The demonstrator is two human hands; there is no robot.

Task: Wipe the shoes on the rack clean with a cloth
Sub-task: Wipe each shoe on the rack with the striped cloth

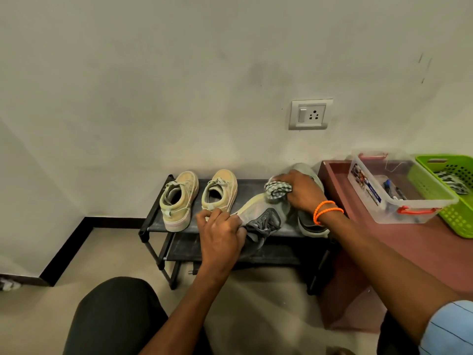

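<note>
A reddish-brown wooden desk [414,242] stands at the right. On it sits a clear plastic storage box with red clip handles [394,190], touching a lime-green perforated plastic basket [450,198] further right. Above the desk's left end, a grey wall socket with switch [310,114].

grey shoe [258,213] tilted on rack [153,226], checked cloth [277,190] atop.
</note>
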